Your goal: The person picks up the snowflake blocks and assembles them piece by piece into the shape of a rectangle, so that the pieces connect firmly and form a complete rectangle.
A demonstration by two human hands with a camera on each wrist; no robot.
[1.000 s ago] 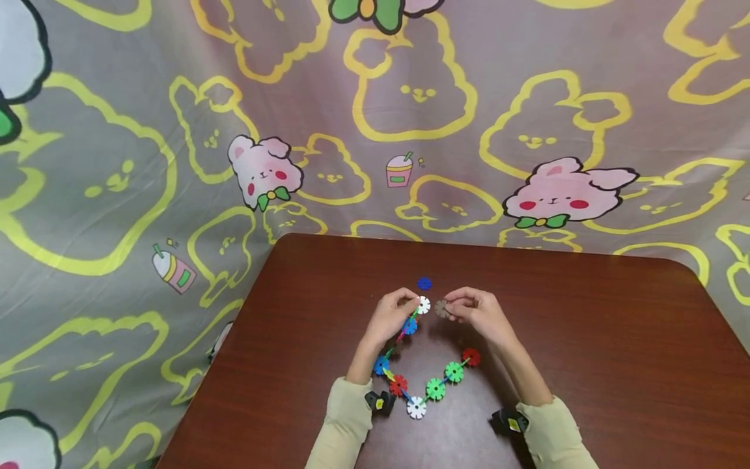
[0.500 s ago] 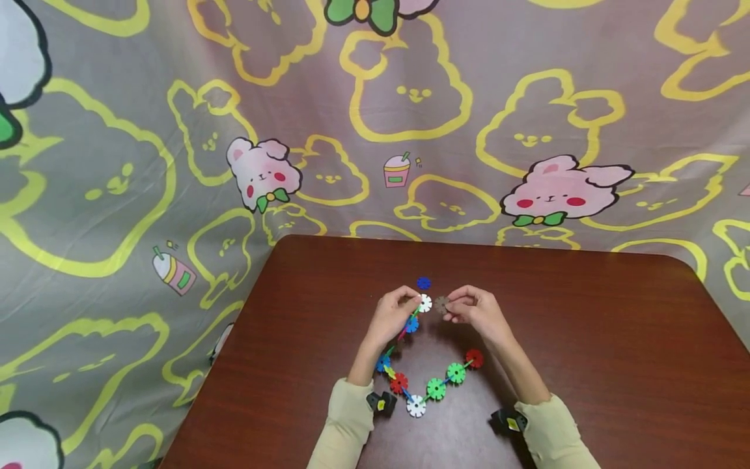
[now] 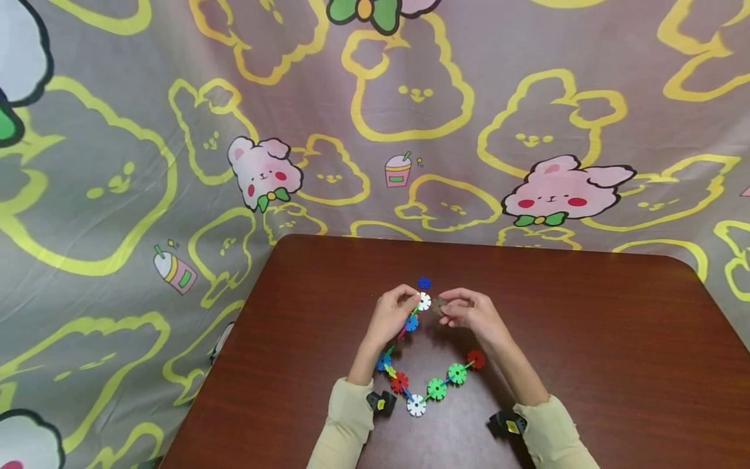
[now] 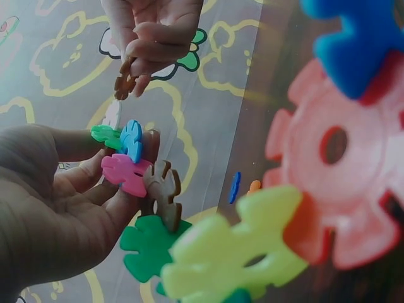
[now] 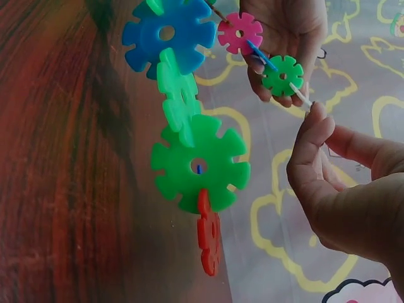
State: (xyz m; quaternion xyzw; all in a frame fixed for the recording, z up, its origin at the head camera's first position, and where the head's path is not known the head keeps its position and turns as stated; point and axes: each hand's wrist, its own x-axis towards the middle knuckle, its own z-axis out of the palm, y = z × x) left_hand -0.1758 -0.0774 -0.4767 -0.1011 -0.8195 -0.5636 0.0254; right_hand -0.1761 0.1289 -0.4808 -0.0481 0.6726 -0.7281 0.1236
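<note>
My left hand pinches one end of a chain of notched plastic discs, near the green disc and the pink disc. The white disc at that end sticks out past the fingertips. Facing it, my right hand holds a brown notched disc between thumb and fingers. The brown disc's edge is right by the white one. From the left hand the chain hangs in a curve toward me, through a lower white disc and up to a red disc at its other end.
A loose dark blue disc lies on the brown table beyond the hands. An orange piece shows beside it in the left wrist view. Behind the table hangs a patterned cloth.
My right hand has shifted a little left, bringing the brown disc closer to the white one. The left hand rose slightly, and the chain's red end swung a little right.
</note>
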